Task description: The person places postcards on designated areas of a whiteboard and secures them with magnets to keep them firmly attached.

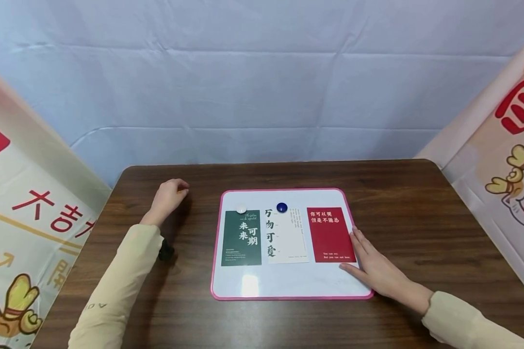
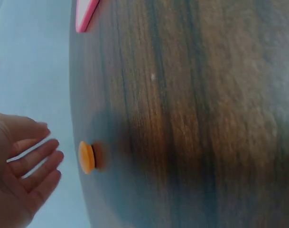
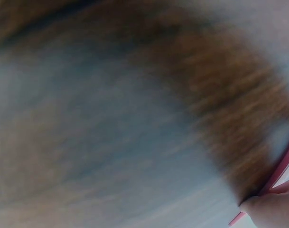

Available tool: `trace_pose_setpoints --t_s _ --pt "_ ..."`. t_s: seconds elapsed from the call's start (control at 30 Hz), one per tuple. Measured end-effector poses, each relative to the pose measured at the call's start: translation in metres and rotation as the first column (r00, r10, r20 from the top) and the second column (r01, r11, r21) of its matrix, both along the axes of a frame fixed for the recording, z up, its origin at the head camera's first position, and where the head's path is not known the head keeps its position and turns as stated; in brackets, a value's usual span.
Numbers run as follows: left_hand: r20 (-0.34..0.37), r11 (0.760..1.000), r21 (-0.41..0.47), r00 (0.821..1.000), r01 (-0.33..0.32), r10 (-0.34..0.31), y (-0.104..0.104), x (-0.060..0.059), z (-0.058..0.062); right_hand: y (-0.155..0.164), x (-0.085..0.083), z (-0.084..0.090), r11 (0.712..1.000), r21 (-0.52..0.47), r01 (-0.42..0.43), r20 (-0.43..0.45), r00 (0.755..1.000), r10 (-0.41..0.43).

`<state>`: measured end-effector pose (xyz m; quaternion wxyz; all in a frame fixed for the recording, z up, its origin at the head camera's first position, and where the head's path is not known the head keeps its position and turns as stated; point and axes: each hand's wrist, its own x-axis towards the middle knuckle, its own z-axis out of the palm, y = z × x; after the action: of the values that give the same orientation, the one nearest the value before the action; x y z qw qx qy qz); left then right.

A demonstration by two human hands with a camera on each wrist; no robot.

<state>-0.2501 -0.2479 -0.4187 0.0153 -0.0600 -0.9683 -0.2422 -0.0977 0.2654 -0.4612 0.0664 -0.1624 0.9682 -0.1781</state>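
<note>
2 bare hands are at work on a dark wooden desk [image 1: 419, 218]. Fingers [image 2: 37, 159] of the left hand [image 1: 168, 196] are straight and loosely spread, grasping nothing; in the left wrist view they hover just beside an orange round magnet [image 2: 86, 156] that lies on the desk near its far left corner. In the head view that magnet is hidden behind the hand. Fingers [image 1: 360, 245] of the right hand [image 1: 377, 271] lie flat and released, pressing on the right part of a pink-framed whiteboard [image 1: 288, 283] and touching the right edge and lower right corner of a red card [image 1: 330, 235]. The right wrist view is too blurred to add more than a fingertip at the pink frame.

3 cards lie side by side on the whiteboard, which sits at the middle of the desk. A green card [image 1: 241, 238] is on the left with a white magnet [image 1: 241, 209] at its top edge; a white card [image 1: 287, 236] is in the middle with a blue magnet [image 1: 281, 207] at its top edge; the red card on the right carries no magnet. Both arms wear cream sleeves [image 1: 118, 286]. A pale blue cloth [image 1: 262, 77] hangs behind the far edge of the desk, and printed banners [image 1: 30, 218] stand along its left and right sides.
</note>
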Motion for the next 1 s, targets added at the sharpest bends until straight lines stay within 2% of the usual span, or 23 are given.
trace_pose_setpoints --t_s 0.27,0.57,0.73,1.0 --pt "0.106 0.992 0.019 0.987 -0.122 0.119 -0.003 -0.005 -0.004 0.000 0.000 0.002 1.000 -0.001 -0.002 0.002 1.000 0.002" --pt "0.200 0.982 0.036 0.964 -0.188 0.177 -0.004 -0.008 -0.007 0.000 -0.001 -0.001 1.000 0.005 -0.007 0.002 1.000 0.007" --pt "0.201 0.976 0.041 0.958 -0.215 0.203 -0.004 -0.009 -0.011 0.000 -0.001 -0.003 1.000 0.010 -0.007 0.013 1.000 0.007" --pt "0.143 0.971 0.038 0.963 -0.236 0.228 0.000 -0.008 -0.012 0.001 -0.002 -0.005 1.000 0.008 -0.003 0.018 1.000 0.003"
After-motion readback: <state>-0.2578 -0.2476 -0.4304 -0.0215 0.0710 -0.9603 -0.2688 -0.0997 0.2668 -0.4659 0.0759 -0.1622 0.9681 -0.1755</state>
